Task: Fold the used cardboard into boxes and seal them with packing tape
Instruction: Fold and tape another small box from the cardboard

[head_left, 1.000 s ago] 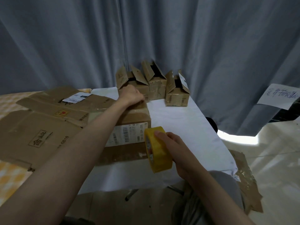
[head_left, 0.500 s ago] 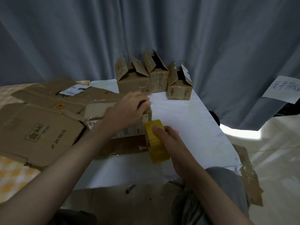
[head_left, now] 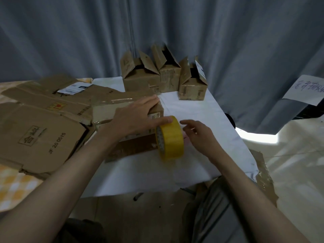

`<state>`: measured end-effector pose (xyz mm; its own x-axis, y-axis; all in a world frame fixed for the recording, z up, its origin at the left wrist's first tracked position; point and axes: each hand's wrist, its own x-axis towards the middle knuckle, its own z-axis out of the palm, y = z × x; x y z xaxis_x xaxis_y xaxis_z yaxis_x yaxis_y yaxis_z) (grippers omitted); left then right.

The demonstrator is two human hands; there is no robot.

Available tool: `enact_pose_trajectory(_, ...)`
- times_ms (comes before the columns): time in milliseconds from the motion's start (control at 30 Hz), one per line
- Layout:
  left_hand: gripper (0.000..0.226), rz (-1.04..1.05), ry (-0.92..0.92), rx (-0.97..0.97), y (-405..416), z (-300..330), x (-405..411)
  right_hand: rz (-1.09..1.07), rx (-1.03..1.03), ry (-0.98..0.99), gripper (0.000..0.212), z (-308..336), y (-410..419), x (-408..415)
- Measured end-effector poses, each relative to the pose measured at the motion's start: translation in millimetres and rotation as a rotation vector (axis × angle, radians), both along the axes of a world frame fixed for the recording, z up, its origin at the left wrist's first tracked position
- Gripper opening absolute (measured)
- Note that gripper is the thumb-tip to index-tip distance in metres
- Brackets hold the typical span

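Observation:
A taped cardboard box (head_left: 105, 111) lies on the white table (head_left: 149, 174), in front of me. My left hand (head_left: 135, 118) rests flat across its top with straight fingers, the thumb reaching onto a yellow roll of packing tape (head_left: 171, 139). The roll stands on its edge against the box's right end. Just right of the roll hovers my right hand (head_left: 199, 134), fingers loosely spread and holding nothing that I can see. A clear tape strip shines along the box's top seam.
Three small folded boxes (head_left: 140, 79) (head_left: 169, 74) (head_left: 192, 88) with open top flaps stand at the table's far edge. Flattened cardboard sheets (head_left: 40, 134) are piled at the left. More cardboard (head_left: 263, 172) lies on the floor at the right, below a handwritten paper (head_left: 305, 90).
My left hand has drawn back along the box top from its far end to its near right end. My right hand has let go of the tape roll, which now stands on the table.

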<state>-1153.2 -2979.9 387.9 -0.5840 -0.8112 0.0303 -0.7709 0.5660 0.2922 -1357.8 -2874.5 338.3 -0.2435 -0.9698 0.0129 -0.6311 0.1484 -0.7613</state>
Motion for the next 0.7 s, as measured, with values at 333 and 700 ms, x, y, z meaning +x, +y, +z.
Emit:
enact_pose_trajectory(333,0.13,-0.006,0.054,0.034,7,0,0,-0.02,-0.169,0.08,0.01,-8,-9,-23)
enact_pose_trajectory(700,0.124,-0.001,0.073,0.019,4,-4,1,0.337,-0.545,0.161,0.016,47,-31,3)
